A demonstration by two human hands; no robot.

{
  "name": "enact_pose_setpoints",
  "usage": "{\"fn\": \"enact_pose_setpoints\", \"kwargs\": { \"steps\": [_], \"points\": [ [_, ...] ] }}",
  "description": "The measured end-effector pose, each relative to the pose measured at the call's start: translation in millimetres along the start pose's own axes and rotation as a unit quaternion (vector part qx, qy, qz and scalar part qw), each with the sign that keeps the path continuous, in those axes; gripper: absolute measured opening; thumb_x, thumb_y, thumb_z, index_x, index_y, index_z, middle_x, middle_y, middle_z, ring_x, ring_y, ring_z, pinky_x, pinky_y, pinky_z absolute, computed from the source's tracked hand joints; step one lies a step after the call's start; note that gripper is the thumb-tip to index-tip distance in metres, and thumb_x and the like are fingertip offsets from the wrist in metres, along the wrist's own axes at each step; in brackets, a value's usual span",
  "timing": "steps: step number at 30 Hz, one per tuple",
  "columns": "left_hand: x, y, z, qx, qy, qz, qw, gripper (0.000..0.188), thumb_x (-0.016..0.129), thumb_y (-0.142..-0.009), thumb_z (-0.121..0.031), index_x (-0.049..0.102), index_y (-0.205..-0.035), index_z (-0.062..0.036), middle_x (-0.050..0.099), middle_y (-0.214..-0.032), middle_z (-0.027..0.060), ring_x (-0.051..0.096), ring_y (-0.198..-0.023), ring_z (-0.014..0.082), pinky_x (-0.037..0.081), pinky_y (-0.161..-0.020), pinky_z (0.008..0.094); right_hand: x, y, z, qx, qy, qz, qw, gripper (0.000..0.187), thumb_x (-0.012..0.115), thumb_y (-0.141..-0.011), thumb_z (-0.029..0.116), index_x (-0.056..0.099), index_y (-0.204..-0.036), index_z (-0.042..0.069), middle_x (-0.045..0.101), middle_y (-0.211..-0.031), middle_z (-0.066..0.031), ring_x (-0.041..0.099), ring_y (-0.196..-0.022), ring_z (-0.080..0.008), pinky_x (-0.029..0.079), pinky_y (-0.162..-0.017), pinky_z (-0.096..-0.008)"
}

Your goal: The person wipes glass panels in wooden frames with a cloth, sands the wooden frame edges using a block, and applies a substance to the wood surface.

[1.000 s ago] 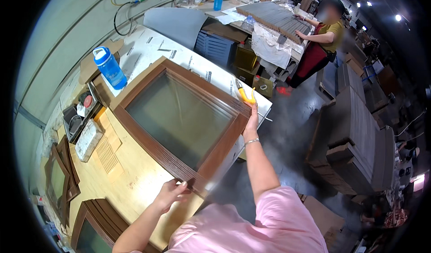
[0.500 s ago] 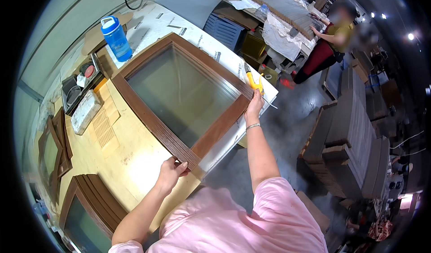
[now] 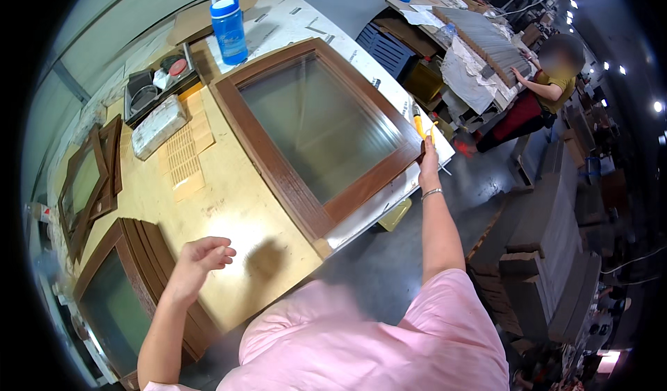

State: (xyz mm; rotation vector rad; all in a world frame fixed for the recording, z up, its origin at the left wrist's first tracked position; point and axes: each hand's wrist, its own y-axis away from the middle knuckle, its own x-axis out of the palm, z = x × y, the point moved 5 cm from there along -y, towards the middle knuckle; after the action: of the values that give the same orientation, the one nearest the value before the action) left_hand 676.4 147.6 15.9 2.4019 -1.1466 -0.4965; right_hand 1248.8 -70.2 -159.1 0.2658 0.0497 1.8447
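Note:
A brown wooden-framed glass panel [image 3: 274, 162] lies on the table, its near right corner by my right hand [image 3: 429, 163]. That hand is closed on the frame's edge, its fingers partly hidden. Just beyond it is a yellow-handled tool [image 3: 418, 123] with a slim tip. My left hand [image 3: 201, 260] is raised over the table, apart from the panel. Its fingers are drawn together, and nothing shows in them. Left of it stands a stack of similar brown frames [image 3: 156, 259], the front one with glass.
At the table's far side stand a blue bottle [image 3: 229, 33] and a dark tray [image 3: 156, 85] of small items. A white-wrapped block [image 3: 160, 127] lies nearby, with more frames [image 3: 97, 172] at left. Right are stacked brown boards [image 3: 535, 245]; a person [image 3: 538, 92] works at another table.
My left hand has let go of the panel's near corner and moved left. My right hand remains at the other corner. The whole view has shifted, so table items appear further right.

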Motion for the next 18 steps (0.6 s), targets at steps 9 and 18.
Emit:
{"fn": "enact_pose_setpoints", "kwargs": {
  "steps": [9,18],
  "points": [
    [140.7,-46.8,58.8,0.053,-0.151,0.060,0.985,0.054,0.070,-0.093,-0.014,0.049,-0.138,0.0079,0.067,-0.121,0.0200,0.066,-0.109,0.0256,0.052,-0.097,0.0343,4.9,1.2,5.6,0.033,0.103,0.015,0.994,0.066,0.054,-0.096,0.062,0.059,-0.129,0.006,0.066,-0.114,-0.0068,0.063,-0.099,-0.0197,0.050,-0.087,-0.0371],
    [196.1,-102.5,75.9,0.039,0.120,0.100,0.987,0.080,0.079,-0.079,-0.010,0.033,-0.143,0.0044,0.059,-0.131,0.0217,0.058,-0.122,0.0304,0.048,-0.102,0.0350,14.0,10.2,12.0,0.082,0.079,0.156,0.981,0.085,0.050,-0.092,0.072,0.040,-0.151,0.012,0.050,-0.148,-0.0074,0.046,-0.136,-0.0269,0.034,-0.112,-0.0434]
  ]
}}
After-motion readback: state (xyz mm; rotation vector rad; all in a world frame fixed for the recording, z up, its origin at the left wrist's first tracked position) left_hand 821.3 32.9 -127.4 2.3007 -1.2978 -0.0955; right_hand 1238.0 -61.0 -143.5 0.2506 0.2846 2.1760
